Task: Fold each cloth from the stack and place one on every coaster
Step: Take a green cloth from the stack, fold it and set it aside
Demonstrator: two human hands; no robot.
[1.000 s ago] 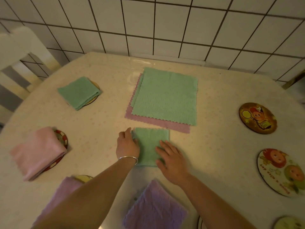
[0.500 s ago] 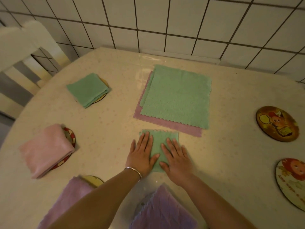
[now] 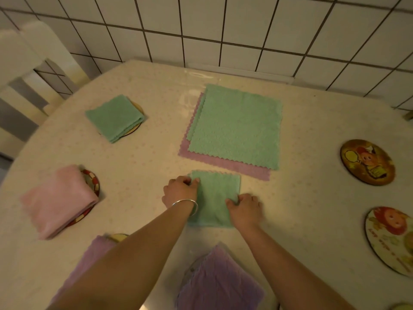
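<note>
Green folded terry cloth point(image 3: 215, 198), small and square, lies flat on the pale dotted tablecloth point(image 3: 312, 209) just in front of the cloth stack point(image 3: 234, 128). Your left hand point(image 3: 180, 193) sits at its left edge, fingers curled and pinching the fabric near the far left corner; a silver bangle point(image 3: 186, 203) circles that wrist. Your right hand point(image 3: 244, 208) is on the right edge, fingers bent and gripping the cloth there. The stack holds a flat green cloth over a lilac one, edges zigzag-cut.

Left side: a folded green cloth point(image 3: 115, 118) covers a round coaster, and a folded pink cloth point(image 3: 58, 201) covers a red-rimmed coaster point(image 3: 92, 182). Two folded lilac cloths point(image 3: 220, 280) lie near you. Right side: two bare round cartoon coasters point(image 3: 367, 162), well apart from your hands.
</note>
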